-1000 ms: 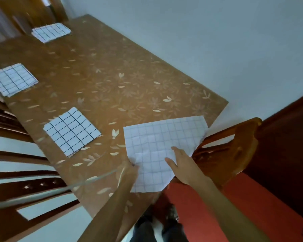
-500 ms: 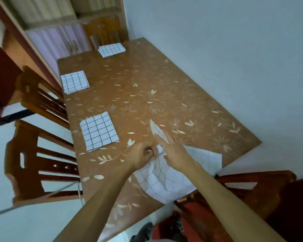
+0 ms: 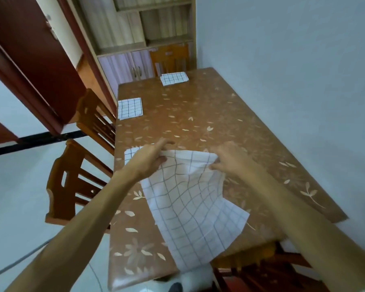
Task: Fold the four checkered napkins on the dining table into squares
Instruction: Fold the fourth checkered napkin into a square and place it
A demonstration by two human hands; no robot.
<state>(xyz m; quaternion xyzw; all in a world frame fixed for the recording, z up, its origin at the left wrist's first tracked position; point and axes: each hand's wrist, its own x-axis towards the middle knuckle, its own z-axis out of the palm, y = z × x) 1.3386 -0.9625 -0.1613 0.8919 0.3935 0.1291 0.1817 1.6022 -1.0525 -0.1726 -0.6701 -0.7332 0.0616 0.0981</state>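
Note:
A large white checkered napkin (image 3: 190, 203) lies unfolded at the near end of the brown flowered table (image 3: 200, 114), its near corner hanging over the edge. My left hand (image 3: 150, 159) pinches its far left corner and my right hand (image 3: 230, 159) pinches its far right corner; both corners are lifted off the table. Three folded checkered napkins lie further along: one (image 3: 130, 152) partly hidden behind my left hand, one (image 3: 129, 108) at the left edge, and one (image 3: 174, 78) at the far end.
Two wooden chairs (image 3: 72, 180) stand along the table's left side, another (image 3: 171, 57) at the far end and one (image 3: 261, 268) at the near right corner. A pale wall runs along the right. A cabinet (image 3: 126, 66) and a dark red door (image 3: 30, 53) stand behind.
The view has tilted up along the table. Both hands went from pressing the flat napkin to pinching its far corners and lifting them, and they have spread apart.

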